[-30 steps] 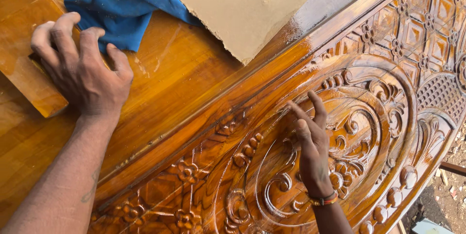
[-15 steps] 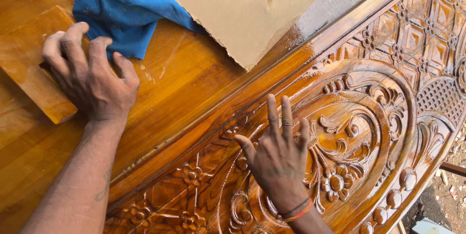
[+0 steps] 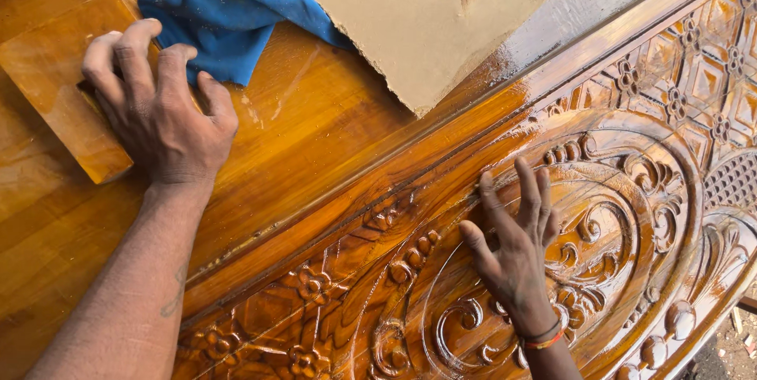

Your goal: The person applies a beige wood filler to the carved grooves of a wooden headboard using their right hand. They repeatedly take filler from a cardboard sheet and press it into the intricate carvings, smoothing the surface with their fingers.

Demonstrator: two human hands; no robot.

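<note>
Shifted rightward along the glossy carved panel (image 3: pixel 599 214), the right hand (image 3: pixel 516 258) lies open on its scrolls; left hand (image 3: pixel 158 112), beyond the panel's border, presses flat on a wooden block (image 3: pixel 55 104)

No packages, labels, signs or screens are showing anywhere on or around the carved wooden panel (image 3: pixel 599 214).
</note>
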